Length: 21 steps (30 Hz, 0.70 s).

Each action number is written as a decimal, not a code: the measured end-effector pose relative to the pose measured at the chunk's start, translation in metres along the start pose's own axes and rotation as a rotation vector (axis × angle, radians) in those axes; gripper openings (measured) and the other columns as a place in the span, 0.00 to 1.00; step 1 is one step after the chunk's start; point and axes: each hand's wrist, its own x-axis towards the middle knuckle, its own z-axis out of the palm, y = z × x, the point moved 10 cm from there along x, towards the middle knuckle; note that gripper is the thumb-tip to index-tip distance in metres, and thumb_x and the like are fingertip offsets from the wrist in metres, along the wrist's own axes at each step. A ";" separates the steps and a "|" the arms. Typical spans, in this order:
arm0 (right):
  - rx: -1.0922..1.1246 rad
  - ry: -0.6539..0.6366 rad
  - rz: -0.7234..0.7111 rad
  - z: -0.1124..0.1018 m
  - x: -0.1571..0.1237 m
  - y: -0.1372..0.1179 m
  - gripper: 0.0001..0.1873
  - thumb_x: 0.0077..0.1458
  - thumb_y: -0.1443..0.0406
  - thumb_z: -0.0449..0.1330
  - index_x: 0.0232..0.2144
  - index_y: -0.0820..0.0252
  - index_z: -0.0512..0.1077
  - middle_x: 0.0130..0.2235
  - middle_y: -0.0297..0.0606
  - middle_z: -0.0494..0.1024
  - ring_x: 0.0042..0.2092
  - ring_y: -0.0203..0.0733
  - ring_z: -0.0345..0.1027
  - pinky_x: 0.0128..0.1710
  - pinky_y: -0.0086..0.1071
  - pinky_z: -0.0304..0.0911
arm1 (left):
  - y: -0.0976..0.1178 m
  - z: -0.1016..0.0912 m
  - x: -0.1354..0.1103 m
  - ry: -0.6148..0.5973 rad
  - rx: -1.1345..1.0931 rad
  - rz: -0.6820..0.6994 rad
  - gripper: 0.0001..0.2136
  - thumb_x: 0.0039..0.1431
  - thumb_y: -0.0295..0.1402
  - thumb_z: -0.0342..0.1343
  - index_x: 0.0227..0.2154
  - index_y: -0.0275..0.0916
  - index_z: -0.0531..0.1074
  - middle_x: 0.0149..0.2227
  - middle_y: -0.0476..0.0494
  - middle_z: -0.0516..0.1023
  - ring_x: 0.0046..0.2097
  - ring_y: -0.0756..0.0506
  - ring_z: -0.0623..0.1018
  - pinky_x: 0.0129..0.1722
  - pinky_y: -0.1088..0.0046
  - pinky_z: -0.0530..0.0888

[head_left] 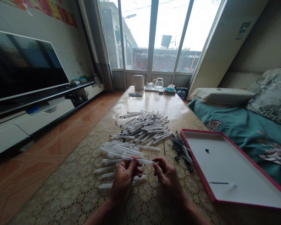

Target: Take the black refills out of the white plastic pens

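Observation:
My left hand (125, 178) pinches a white pen barrel (144, 161) held level above the table. My right hand (166, 174) meets the barrel's right end with its fingers pinched together. Just beyond my hands lies a loose row of white barrels (121, 151). Farther out sits a bigger heap of white pens with dark tips (145, 126). A bundle of thin dark refills (181, 148) lies to the right of the heaps, beside a shallow red-rimmed tray (196, 170).
The tray holds one dark refill (219, 183) and a small dark cap (207, 151). A white jug (138, 82), a glass teapot (158, 83) and small items stand at the table's far end. A TV unit (25, 78) runs along the left; a teal sofa (243, 128) is on the right.

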 end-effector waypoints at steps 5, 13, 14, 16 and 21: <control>-0.058 0.006 -0.033 0.000 0.000 -0.003 0.22 0.62 0.55 0.45 0.24 0.61 0.67 0.18 0.31 0.67 0.21 0.34 0.60 0.25 0.26 0.55 | -0.001 0.003 -0.001 -0.023 0.001 0.003 0.15 0.43 0.39 0.66 0.29 0.31 0.75 0.21 0.48 0.76 0.20 0.54 0.72 0.17 0.82 0.69; -0.075 0.004 -0.014 0.000 0.001 -0.001 0.21 0.62 0.54 0.45 0.28 0.61 0.69 0.18 0.31 0.67 0.21 0.35 0.61 0.24 0.26 0.55 | -0.001 0.002 0.000 -0.019 -0.015 -0.003 0.16 0.42 0.39 0.67 0.29 0.31 0.75 0.21 0.48 0.76 0.20 0.53 0.72 0.17 0.81 0.69; -0.091 0.007 -0.021 -0.001 0.001 -0.002 0.23 0.62 0.54 0.44 0.25 0.61 0.68 0.17 0.31 0.67 0.21 0.35 0.61 0.25 0.26 0.55 | -0.001 0.002 0.000 -0.025 -0.011 -0.002 0.16 0.42 0.39 0.67 0.29 0.31 0.74 0.21 0.47 0.77 0.20 0.53 0.72 0.17 0.81 0.69; -0.101 0.010 -0.040 -0.001 0.001 -0.005 0.22 0.62 0.54 0.44 0.25 0.60 0.67 0.18 0.31 0.67 0.21 0.35 0.62 0.25 0.26 0.55 | -0.001 0.001 0.000 -0.021 -0.010 -0.001 0.16 0.42 0.39 0.67 0.29 0.31 0.74 0.21 0.48 0.77 0.20 0.53 0.72 0.17 0.82 0.69; -0.051 -0.003 -0.025 0.001 0.000 -0.003 0.17 0.60 0.54 0.49 0.37 0.62 0.68 0.22 0.32 0.70 0.23 0.35 0.63 0.24 0.26 0.56 | 0.000 0.001 0.000 -0.009 -0.022 0.006 0.15 0.42 0.39 0.67 0.28 0.31 0.74 0.21 0.48 0.76 0.20 0.54 0.72 0.17 0.82 0.69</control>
